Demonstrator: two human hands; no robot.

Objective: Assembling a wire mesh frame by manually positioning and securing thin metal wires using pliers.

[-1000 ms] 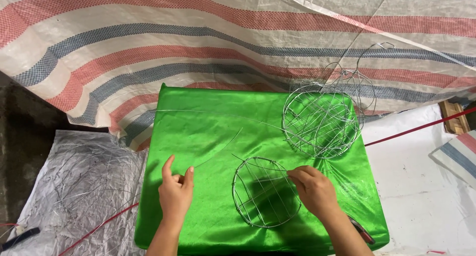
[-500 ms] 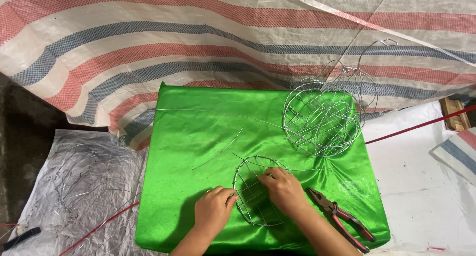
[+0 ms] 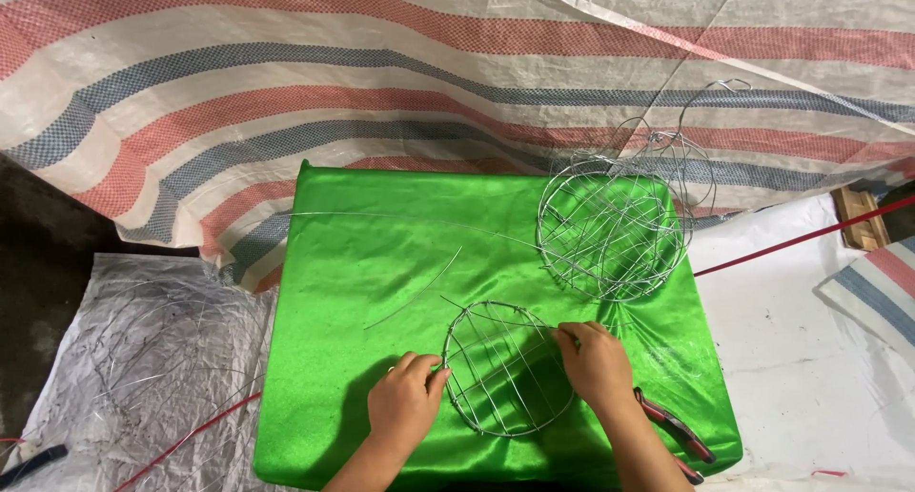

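A round wire frame (image 3: 505, 368) with cross wires lies on a shiny green cloth (image 3: 381, 254). My left hand (image 3: 405, 406) pinches the frame's left rim. My right hand (image 3: 596, 363) grips its right side, fingers closed on the wires. Red-handled pliers (image 3: 672, 430) lie on the cloth just right of my right wrist. A loose length of wire (image 3: 415, 290) rests on the cloth above my left hand.
A stack of finished wire baskets (image 3: 615, 220) stands at the cloth's far right corner. A striped tarp (image 3: 286, 72) hangs behind. A tangle of wire on a silver sheet (image 3: 143, 358) lies at the left. A red cord (image 3: 791, 244) crosses the white floor sheet at the right.
My left hand moved right from the bare cloth onto the frame's left rim. My right hand shifted along the frame, and the pliers came into view beside it.
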